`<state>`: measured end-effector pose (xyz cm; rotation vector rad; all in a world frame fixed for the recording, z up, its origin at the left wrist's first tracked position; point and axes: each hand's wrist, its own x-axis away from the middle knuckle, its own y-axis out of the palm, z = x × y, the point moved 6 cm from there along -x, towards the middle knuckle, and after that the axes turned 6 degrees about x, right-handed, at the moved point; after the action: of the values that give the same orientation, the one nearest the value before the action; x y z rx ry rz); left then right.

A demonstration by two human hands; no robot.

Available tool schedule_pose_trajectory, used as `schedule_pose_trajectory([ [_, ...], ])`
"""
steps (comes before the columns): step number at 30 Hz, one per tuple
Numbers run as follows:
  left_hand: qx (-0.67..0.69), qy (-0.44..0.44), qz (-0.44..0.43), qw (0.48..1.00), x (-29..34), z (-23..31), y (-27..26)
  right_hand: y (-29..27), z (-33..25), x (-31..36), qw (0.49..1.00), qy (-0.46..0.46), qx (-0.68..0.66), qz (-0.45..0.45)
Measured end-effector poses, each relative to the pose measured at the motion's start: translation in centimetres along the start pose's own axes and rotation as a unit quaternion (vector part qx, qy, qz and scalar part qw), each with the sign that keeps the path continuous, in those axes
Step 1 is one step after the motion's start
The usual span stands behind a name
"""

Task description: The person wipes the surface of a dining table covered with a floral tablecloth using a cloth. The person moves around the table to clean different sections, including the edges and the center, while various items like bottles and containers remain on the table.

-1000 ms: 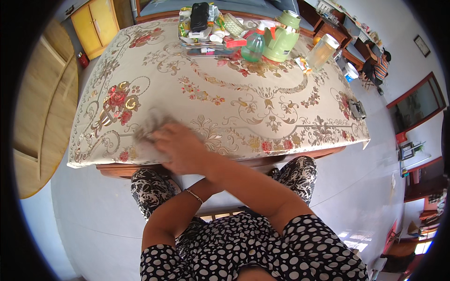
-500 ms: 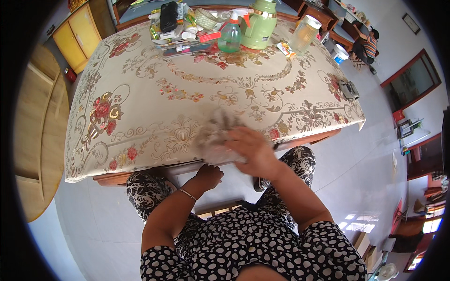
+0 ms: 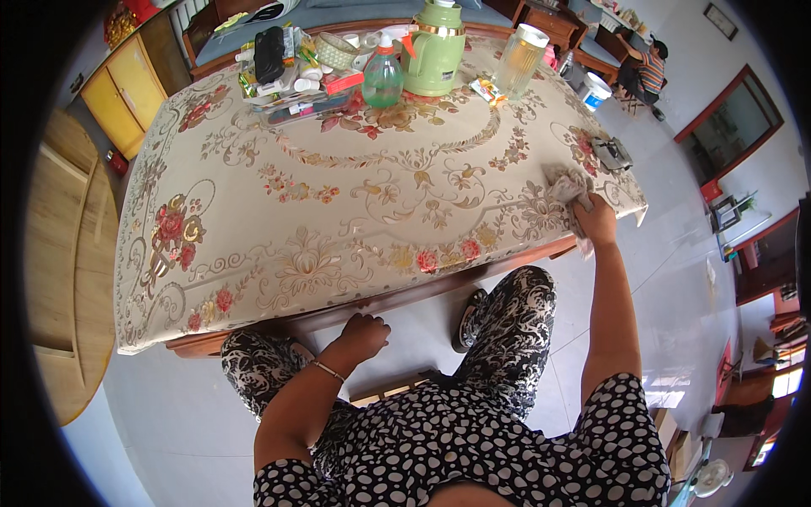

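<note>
Cloth (image 3: 568, 186) in right hand (image 3: 598, 221), gripped on desk (image 3: 380, 221); held left hand (image 3: 365, 336) curled closed, well apart; couldn't tell area done or left between hands.

From my remote station I saw the rag (image 3: 566, 183) crumpled in the right hand (image 3: 596, 221), greyish beige with darker patches, its upper part bunched on the tablecloth (image 3: 363, 207) and a narrow end trailing toward the near edge. It lay close to the right near corner. The tablecloth was cream, patterned with red flowers and brownish scrolls, spread flat, that corner drooping.
</note>
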<state>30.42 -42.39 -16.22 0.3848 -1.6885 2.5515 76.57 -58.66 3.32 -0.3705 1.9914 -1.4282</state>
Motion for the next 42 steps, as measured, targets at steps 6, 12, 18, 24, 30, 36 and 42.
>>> schedule_pose_trajectory([
  [6,0.005,-0.007,-0.016,1.000,0.0,0.4,0.0,3.2,-8.9,-2.9,0.997,-0.063,0.034,-0.032],
  [12,0.004,-0.009,-0.020,1.000,0.3,0.6,-0.3,4.3,-24.0,-0.7,0.976,-0.212,-0.008,-0.046],
  [18,0.008,0.016,0.027,0.999,0.4,0.5,-0.6,4.6,-35.5,5.3,0.912,-0.397,-0.106,0.006],
  [24,0.024,0.015,0.049,0.998,1.3,0.4,-1.7,-0.7,-37.7,14.2,0.864,-0.485,-0.133,-0.030],
  [30,0.019,0.044,0.065,0.997,2.5,1.6,-2.2,0.3,-31.4,8.4,0.939,-0.343,-0.030,0.002],
  [36,0.026,0.038,0.050,0.998,3.0,2.0,-2.0,0.3,-34.3,8.3,0.921,-0.384,-0.057,0.022],
  [42,0.037,0.052,0.086,0.994,3.0,2.5,-2.4,2.8,-37.9,5.8,0.894,-0.443,-0.070,-0.017],
])
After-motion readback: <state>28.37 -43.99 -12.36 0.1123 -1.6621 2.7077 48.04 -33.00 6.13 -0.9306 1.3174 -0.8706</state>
